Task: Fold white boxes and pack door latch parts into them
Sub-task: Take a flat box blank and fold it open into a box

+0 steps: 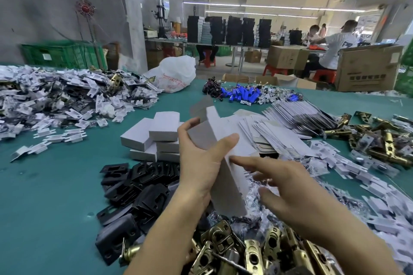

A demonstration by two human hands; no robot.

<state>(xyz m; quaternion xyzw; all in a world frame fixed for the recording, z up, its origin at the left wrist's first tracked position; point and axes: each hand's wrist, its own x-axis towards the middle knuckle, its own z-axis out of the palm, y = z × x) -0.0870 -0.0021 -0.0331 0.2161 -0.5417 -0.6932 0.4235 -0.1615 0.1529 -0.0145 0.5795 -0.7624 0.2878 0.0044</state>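
The thin white cardboard box (230, 190), in the middle of the picture, looks light and bendy, so hold its edges. The left hand (199, 167) holds it in its fingers (223, 144). The right hand (295, 194) has fingers spread wide.

The unfolded box (228, 194) is thin matt card, white on one face and dull grey on the other, like the folded boxes (156, 134). The latches (252, 252) are shiny brass-coloured metal. The plates (138, 187) have a smooth black satin coat. The table cover (49, 185) is matt teal. The bag (176, 73) is thin glossy white plastic.
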